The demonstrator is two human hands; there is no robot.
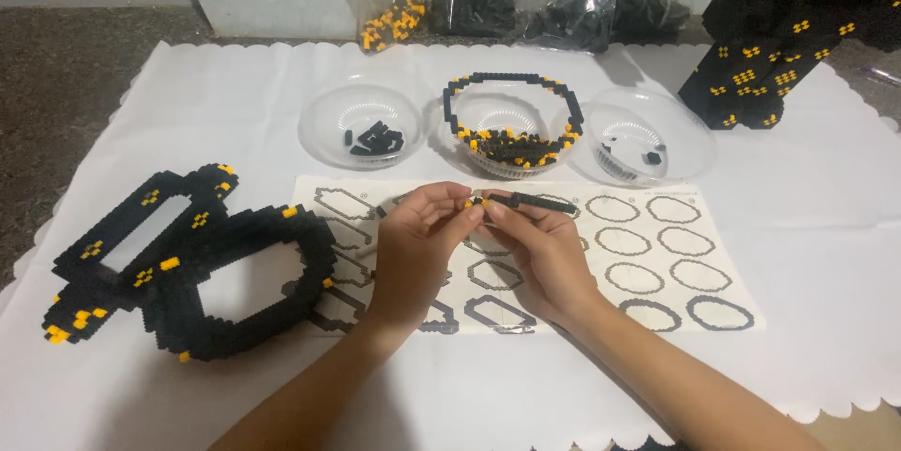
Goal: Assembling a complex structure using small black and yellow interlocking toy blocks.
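My left hand (413,244) and my right hand (540,259) meet above a printed sheet of ring outlines (676,244). Between the fingertips of both is a thin black strip of small bricks (530,200) with a yellow brick at its left end. The right hand grips the strip; the left fingers pinch the yellow end. Behind the hands stands a clear bowl (511,118) with black and yellow bricks and a black-and-yellow brick ring (452,104) resting on its rim.
Clear bowls sit left (361,122) and right (648,137) of the middle one, holding a few black bricks. Stacked black brick rings (188,263) lie at the left. A tall black-and-yellow brick build (770,29) stands far right. Bags of bricks (526,5) line the back.
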